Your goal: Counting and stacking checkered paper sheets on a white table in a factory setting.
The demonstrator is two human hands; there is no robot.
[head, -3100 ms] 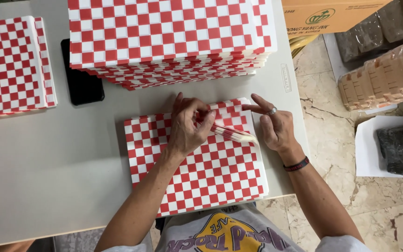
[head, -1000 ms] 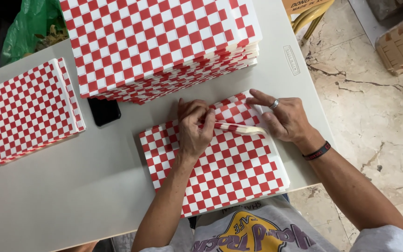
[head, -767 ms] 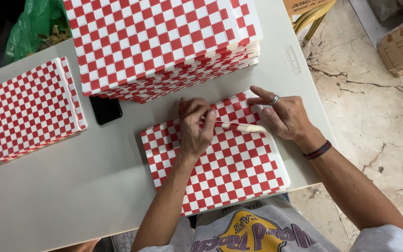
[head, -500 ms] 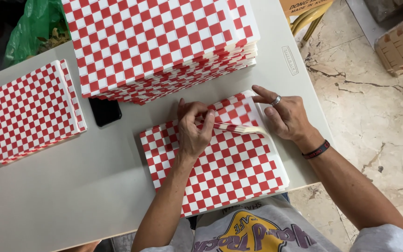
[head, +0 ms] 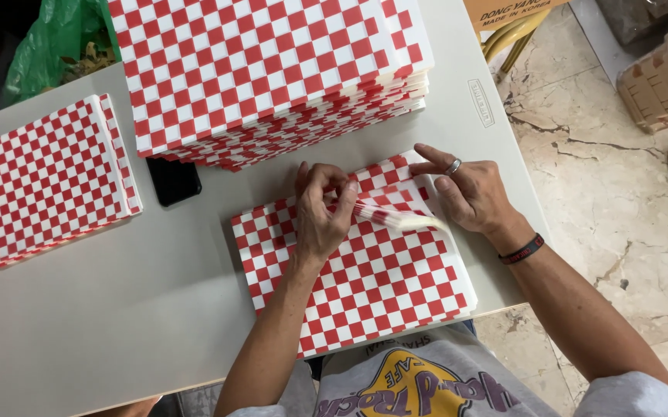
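So the risk we see here: the checkered sheet (head: 365,270) on top of the small stack in front of us is thin and slick, so the lifted strip of paper (head: 396,218) could tear or crease crooked if our left hand (head: 320,212) pulls harder than the right one holds. The sheets underneath could also slide with it, since nothing but a flat palm pins them to the table (head: 117,324).

Grip-wise, our left hand has its fingertips pinched together on the end of that raised strip, near the far edge of the sheet. Our right hand (head: 469,193) isn't gripping anything; its fingers lie spread and flat on the sheet's far right corner. The tall stack (head: 272,69) sits just beyond, and another pile (head: 44,181) is well off to the left.
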